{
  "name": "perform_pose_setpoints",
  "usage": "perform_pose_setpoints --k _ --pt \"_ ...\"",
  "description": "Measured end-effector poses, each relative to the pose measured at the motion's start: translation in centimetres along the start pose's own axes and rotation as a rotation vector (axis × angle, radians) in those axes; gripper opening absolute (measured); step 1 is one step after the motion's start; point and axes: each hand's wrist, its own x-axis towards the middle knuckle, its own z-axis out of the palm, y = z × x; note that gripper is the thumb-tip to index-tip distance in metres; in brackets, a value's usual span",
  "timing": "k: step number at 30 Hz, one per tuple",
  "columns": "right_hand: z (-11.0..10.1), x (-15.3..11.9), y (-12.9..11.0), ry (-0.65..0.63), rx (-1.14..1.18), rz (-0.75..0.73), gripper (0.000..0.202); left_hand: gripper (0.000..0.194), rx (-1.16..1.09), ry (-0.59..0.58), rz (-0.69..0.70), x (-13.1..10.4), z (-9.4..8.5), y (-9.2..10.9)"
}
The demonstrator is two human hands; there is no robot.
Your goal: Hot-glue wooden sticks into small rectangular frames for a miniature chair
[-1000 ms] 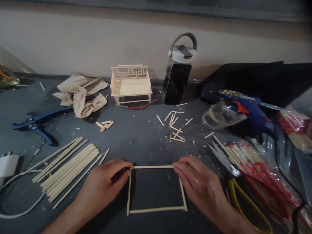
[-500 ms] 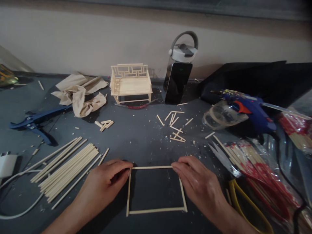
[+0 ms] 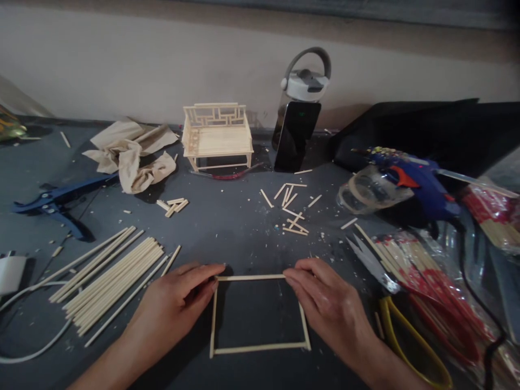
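Observation:
A rectangular frame of thin wooden sticks (image 3: 260,347) lies on the dark tabletop in front of me. At its far left corner is my left hand (image 3: 174,303), thumb and index finger on either side of the corner. The far right corner is pinched by my right hand (image 3: 329,298), whose fingers hide the joint. Between both hands runs the frame's far stick (image 3: 252,278). Left of my left hand lies a row of uncut round sticks (image 3: 116,284). Short cut pieces (image 3: 290,197) are scattered beyond the frame.
A miniature wooden bench (image 3: 219,138) stands near the wall, beside a phone (image 3: 296,135) leaning on a bottle (image 3: 306,86). At right are a blue glue gun (image 3: 426,187), yellow-and-red-handled scissors (image 3: 390,325) and bagged sticks (image 3: 439,276). Blue cutters (image 3: 60,200) and crumpled paper (image 3: 132,157) lie left.
My left index finger has lifted slightly off the corner, while the thumb stays by it. The right hand keeps its pinch. The whole view has shifted a little.

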Motion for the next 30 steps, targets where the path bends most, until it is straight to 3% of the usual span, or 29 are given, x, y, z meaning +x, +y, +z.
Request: perform_pose_setpoints --k 9,16,23,30 --pt "-0.3 -0.1 -0.1 0.026 -0.046 -0.015 0.020 0.023 -0.021 0.026 0.008 0.1 -0.3 0.7" --pt "-1.8 0.1 1.0 0.132 -0.059 0.098 0.017 0.022 0.011 0.066 -0.157 0.3 -0.6 0.5" --pt "-1.6 -0.2 0.8 0.028 0.054 0.099 0.017 0.026 0.053 0.086 -0.147 0.4 -0.6 0.7" --pt "-0.9 0.0 0.7 0.012 0.049 0.057 0.017 0.025 0.012 0.070 -0.063 0.2 0.0 0.8"
